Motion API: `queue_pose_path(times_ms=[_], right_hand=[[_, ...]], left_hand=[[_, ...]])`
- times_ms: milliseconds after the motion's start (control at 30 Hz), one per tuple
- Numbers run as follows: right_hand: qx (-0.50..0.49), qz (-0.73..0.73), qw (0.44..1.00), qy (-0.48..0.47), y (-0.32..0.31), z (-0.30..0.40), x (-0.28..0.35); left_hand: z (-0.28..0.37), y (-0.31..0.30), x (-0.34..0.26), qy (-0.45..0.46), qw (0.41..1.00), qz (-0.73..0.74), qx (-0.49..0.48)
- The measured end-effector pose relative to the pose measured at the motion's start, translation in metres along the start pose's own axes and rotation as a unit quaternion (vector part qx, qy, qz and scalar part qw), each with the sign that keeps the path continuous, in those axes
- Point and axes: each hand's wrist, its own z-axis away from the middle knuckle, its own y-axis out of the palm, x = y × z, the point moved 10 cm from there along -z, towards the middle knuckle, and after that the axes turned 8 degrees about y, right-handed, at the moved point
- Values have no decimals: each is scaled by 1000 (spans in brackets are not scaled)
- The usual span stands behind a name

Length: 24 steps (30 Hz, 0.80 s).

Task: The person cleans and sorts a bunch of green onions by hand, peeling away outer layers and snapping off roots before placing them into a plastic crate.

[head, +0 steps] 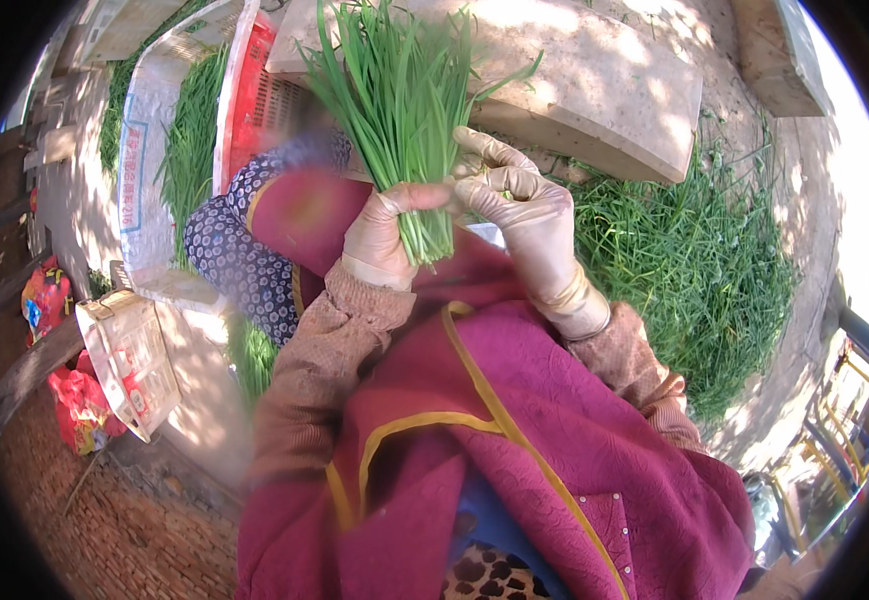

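Note:
A bunch of long green leaves, which look like garlic chives (pixel 397 97), stands upright over my lap with its pale cut ends pointing down. My left hand (pixel 389 229), in a pale glove with the thumb showing bare or thinly covered, is closed around the lower stems. My right hand (pixel 528 202), gloved in thin cream rubber, is just right of the bunch. Its thumb and index finger come together near my left thumb, and the other fingers are bent; whether a thin stalk is between them cannot be told. A maroon apron (pixel 554 420) with yellow edging covers my lap.
A large loose heap of green leaves (pixel 682 277) lies on the ground at right. Ahead is a stone slab (pixel 592 90). At left stand a red plastic crate (pixel 251 97) and a white woven sack (pixel 142 172) beside more leaves. A box (pixel 131 360) and red bags (pixel 82 405) are farther left.

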Motion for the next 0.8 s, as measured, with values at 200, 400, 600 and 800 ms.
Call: queue_pose_path(times_ms=[200, 400, 600, 800], right_hand=[[1, -18, 996, -84, -13, 25, 77], [30, 399, 914, -57, -19, 17, 39], [115, 200, 972, 37, 36, 18, -20], [129, 142, 976, 105, 47, 10, -31]], left_hand=[[-4, -12, -22, 42, 997, 35, -63], [-17, 5, -35, 51, 985, 166, -6], [-20, 20, -36, 87, 982, 168, -19], [-18, 5, -38, 105, 993, 16, -51]])
